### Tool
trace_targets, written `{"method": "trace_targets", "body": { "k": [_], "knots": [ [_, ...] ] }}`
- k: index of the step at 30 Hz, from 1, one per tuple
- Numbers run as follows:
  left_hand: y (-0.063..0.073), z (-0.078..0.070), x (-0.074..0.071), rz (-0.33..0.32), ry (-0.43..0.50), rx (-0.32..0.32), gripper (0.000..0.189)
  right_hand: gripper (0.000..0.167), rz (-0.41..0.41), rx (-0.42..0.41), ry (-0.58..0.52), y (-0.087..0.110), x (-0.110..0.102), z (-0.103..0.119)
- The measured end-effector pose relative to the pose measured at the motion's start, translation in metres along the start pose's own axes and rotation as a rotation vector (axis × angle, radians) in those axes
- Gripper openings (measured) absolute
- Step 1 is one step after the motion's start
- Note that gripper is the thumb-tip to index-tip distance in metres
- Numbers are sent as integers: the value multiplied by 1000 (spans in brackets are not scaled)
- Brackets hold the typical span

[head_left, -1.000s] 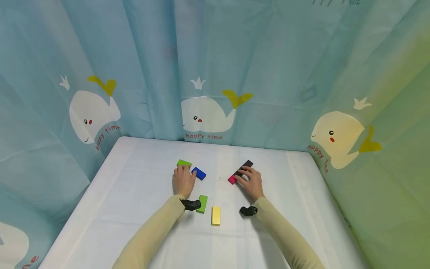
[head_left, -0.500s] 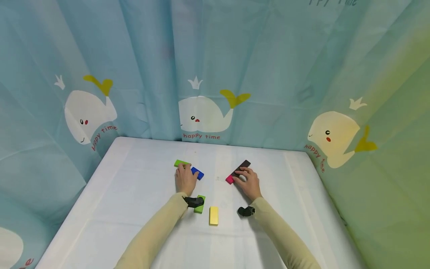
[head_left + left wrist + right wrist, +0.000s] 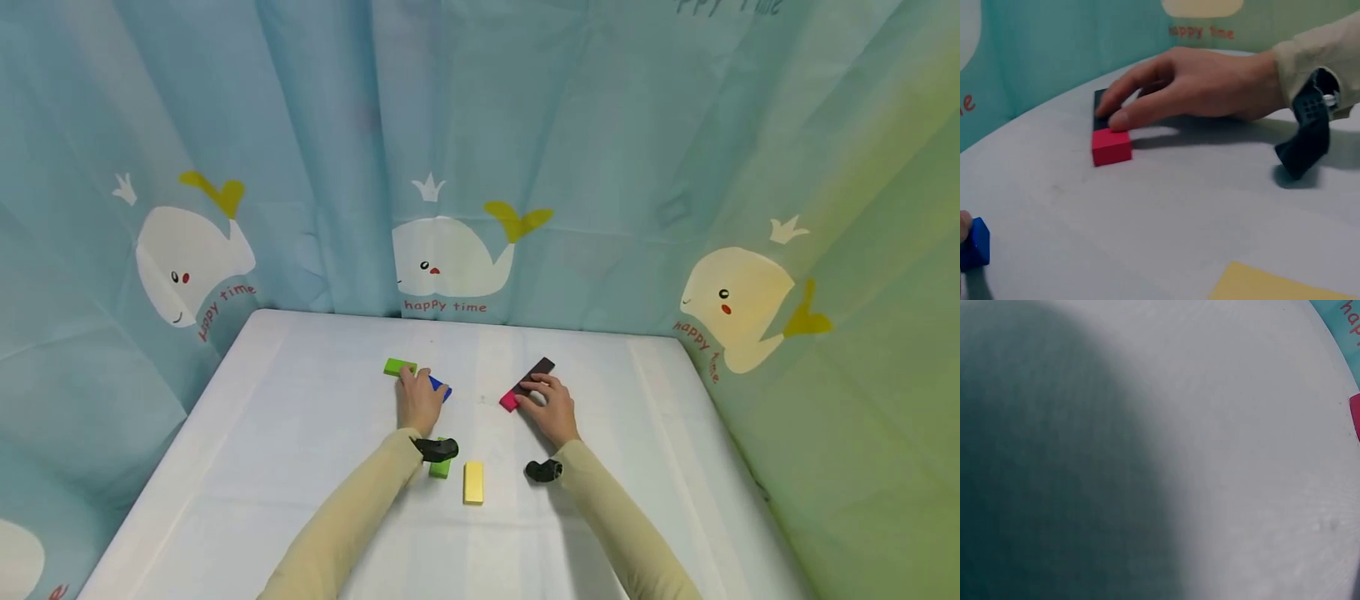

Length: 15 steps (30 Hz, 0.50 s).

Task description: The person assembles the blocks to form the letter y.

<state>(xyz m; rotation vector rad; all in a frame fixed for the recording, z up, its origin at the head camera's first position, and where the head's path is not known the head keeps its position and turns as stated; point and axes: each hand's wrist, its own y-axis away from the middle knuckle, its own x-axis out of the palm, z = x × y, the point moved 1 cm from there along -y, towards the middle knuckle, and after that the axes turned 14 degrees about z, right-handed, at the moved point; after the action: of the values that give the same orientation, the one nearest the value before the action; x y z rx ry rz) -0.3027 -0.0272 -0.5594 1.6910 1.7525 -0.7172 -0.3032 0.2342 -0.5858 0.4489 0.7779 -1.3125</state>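
In the head view, my left hand (image 3: 421,402) has its thumb and fingers about a blue block (image 3: 440,387), part of which they cover. A fingertip touches the blue block (image 3: 976,245) at the left edge of the left wrist view. A green block (image 3: 399,367) lies just beyond that hand's fingers. My right hand (image 3: 552,412) holds a black block (image 3: 537,372), fingers curled over it. A red block (image 3: 1111,147) sits end to end with the black one, the right thumb resting where they meet. The right wrist view is mostly blocked by a dark blur.
A second green block (image 3: 440,468) lies partly hidden under the left wrist's black strap. Nearer the body is a yellow block (image 3: 473,483). The white-covered table (image 3: 645,467) is bounded by blue whale-print curtains (image 3: 465,133) at the back and sides.
My left hand has shifted right, off the far green block and over the blue block, which now shows less. My right hand stays on the black and red blocks. The whole view drifts slightly.
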Motion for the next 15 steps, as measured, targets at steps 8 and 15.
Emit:
{"method": "trace_targets", "body": {
  "k": [8,15],
  "knots": [
    [11,-11,8,9,-211,-55,63,35,-16,-25,2,-1,0,-1],
    [5,-23,11,115,15,9,59,36,-4,-14,14,0,0,-4]
  ]
}}
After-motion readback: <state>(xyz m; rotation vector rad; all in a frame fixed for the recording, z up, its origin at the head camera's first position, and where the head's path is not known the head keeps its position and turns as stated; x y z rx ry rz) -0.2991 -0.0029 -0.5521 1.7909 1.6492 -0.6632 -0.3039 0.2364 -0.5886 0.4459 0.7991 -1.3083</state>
